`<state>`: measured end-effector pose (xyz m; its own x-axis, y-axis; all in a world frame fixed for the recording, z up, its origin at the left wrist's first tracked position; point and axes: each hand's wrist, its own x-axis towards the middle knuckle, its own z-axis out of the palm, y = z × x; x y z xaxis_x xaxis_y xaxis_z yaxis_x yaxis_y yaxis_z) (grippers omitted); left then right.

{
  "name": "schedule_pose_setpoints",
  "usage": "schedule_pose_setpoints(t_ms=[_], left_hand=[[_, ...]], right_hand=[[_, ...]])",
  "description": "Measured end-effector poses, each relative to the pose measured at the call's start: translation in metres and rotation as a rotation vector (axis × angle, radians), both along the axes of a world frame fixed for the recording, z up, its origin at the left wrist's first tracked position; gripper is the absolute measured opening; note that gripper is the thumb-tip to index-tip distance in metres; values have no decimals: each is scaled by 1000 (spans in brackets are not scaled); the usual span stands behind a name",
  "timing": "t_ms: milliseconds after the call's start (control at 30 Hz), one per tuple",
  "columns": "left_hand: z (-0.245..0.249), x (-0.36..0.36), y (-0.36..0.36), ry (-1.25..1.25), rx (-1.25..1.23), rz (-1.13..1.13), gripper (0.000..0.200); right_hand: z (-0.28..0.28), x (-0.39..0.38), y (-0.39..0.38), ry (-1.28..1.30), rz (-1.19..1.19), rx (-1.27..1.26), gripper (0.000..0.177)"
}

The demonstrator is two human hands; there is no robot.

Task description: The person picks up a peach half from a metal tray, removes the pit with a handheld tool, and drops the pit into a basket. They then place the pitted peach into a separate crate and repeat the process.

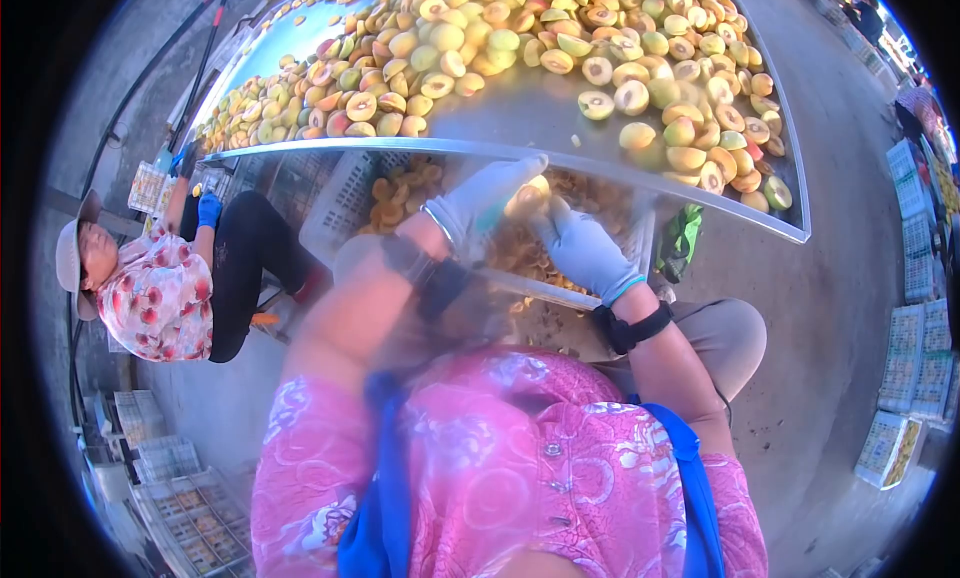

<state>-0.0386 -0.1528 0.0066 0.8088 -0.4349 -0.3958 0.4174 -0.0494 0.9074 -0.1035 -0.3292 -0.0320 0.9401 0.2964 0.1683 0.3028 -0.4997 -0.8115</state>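
Observation:
My left hand (482, 200), in a pale glove, is closed around a yellow peach half (527, 197) just below the table's front edge. My right hand (588, 250), gloved too, comes in from the right with its fingertips at the fruit. Its fingers are bent together, and blur hides whatever they grip. Beneath both hands, a white plastic crate (640, 240) holds cut fruit pieces. Above them, a metal-rimmed table (500, 128) carries a heap of halved peaches (440, 48), several with the pit showing.
A co-worker (150, 283) with blue gloves sits at the left by the same table. Another crate (335, 203) stands under the table. Stacked crates (915, 358) line the right side, and more crates (190, 518) are at lower left. A green bag (682, 243) hangs beside the fruit crate.

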Motion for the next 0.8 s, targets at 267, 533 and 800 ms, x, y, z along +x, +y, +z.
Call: schedule_pose_setpoints(t_ms=[267,533,800], left_hand=[[31,2,-5,-28,8,-73,42],[-11,-26,-40,-378,-366,404,45],[20,-17,-36,36,-378,423,55]], right_hand=[[-13,4,8,-40,-56,239,39],[30,-2,18,705,0,855,38],[39,-11,9,966,185,1014,43]])
